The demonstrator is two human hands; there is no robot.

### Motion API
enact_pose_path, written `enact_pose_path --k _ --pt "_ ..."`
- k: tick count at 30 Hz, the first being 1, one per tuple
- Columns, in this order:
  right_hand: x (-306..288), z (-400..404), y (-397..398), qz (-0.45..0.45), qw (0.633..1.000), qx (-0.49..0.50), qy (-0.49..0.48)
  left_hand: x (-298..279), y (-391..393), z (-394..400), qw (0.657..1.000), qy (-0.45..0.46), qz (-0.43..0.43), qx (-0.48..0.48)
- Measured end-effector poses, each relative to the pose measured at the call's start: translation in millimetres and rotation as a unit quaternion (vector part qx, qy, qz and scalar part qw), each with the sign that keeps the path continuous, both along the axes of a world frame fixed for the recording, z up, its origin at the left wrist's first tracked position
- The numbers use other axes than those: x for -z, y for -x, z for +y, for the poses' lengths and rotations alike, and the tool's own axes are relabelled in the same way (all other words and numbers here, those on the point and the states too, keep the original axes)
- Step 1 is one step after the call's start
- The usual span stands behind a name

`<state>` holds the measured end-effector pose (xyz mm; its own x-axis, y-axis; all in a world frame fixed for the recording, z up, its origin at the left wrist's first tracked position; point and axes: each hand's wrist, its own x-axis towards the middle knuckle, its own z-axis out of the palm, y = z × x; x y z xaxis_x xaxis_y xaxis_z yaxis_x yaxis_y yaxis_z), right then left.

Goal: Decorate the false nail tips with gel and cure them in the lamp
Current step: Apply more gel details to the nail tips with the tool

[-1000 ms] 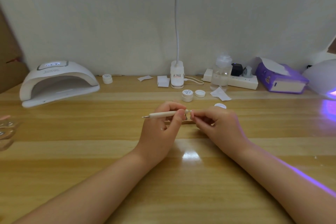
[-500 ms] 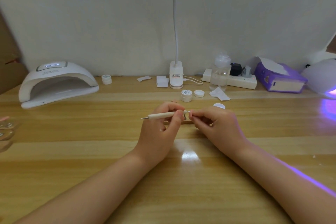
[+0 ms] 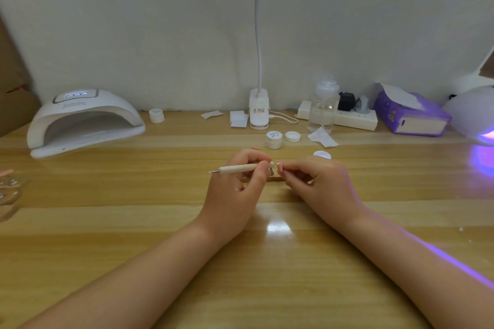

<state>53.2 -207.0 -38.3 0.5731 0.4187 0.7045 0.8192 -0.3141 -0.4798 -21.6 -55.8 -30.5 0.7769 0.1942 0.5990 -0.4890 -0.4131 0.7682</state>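
Observation:
My left hand (image 3: 235, 189) grips a slim cream nail tool (image 3: 238, 168) that lies level, its metal point aimed left. My right hand (image 3: 318, 184) pinches something tiny at the tool's right end; what it is stays too small to tell. A small object shows under my left fingers (image 3: 272, 172). The white curing lamp (image 3: 83, 120) stands at the far left with its opening toward me. A white gel pot (image 3: 274, 139) and its loose lid (image 3: 292, 136) sit just beyond my hands. Another open pot (image 3: 322, 154) peeks out behind my right hand.
A desk lamp base (image 3: 258, 112) stands at the back centre, with a clear bottle (image 3: 323, 107), a power strip (image 3: 352, 117) and a purple tissue box (image 3: 411, 115) to its right. A second lamp glowing violet (image 3: 475, 115) sits far right. Another pot (image 3: 156, 115) and clear holders (image 3: 9, 189) lie left.

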Motion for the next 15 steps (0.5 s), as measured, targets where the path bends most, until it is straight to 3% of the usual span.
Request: enact_pose_path --k 15 --pt "-2.0 -0.5 1.6 -0.008 1.0 -0.001 0.004 1.0 -0.6 0.4 1.0 -0.006 0.004 0.0"
